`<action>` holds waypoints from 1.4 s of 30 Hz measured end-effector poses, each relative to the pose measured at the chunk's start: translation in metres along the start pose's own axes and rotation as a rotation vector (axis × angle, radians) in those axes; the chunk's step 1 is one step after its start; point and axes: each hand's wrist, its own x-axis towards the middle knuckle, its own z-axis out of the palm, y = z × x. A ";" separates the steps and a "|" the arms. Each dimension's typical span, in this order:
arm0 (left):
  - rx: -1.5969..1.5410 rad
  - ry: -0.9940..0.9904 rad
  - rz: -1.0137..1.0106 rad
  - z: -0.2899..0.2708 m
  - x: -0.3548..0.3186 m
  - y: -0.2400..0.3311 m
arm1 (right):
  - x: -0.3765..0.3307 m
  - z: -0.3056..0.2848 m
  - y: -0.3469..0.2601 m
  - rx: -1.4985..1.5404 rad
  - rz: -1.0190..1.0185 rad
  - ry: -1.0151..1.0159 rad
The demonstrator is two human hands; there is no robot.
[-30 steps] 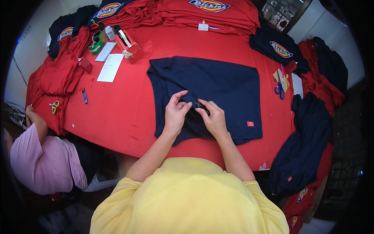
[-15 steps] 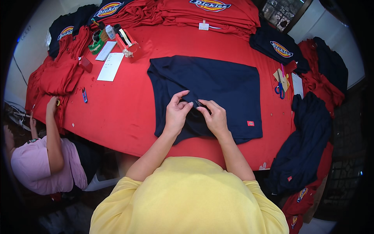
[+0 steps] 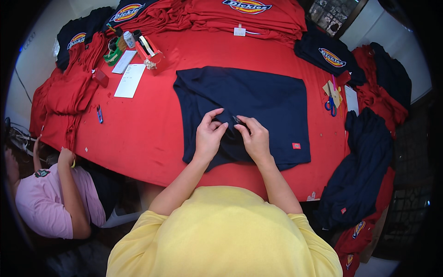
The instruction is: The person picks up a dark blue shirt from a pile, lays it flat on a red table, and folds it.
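Observation:
A navy garment (image 3: 272, 101) lies spread on the red-covered table before me, a small red label (image 3: 296, 146) near its lower right corner. My left hand (image 3: 207, 138) is closed on a fold of its fabric, thumb and index fingertip a little apart. Close beside it, my right hand (image 3: 255, 138) pinches a small dark tag-like piece (image 3: 236, 119) with a pale mark, at the raised cloth between the hands. The exact grip of the fingertips is partly hidden by dark folds.
Stacked red garments (image 3: 258, 27) line the far edge. Blue-handled scissors (image 3: 330, 107) lie right, blue snips (image 3: 99, 113) left. A red tape dispenser (image 3: 152, 57) stands near a paper sheet (image 3: 129, 81). A co-worker in pink (image 3: 46, 203) sits at left; a navy heap (image 3: 355, 171) hangs at right.
My hands stay over the same spot, with a slight shift of the fingers. The co-worker's arm has come down toward the near table edge and their body has leaned a little to the right.

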 end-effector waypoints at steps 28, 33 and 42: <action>1.086 0.226 -0.057 -0.128 0.143 0.046 | 0.154 -0.157 0.218 -0.467 0.523 0.348; 1.229 0.254 0.204 -0.096 0.199 0.027 | 0.179 -0.145 0.217 -0.529 0.457 0.076; 0.175 -0.008 0.624 -0.130 0.089 0.219 | 0.005 -0.371 0.029 0.562 0.081 0.407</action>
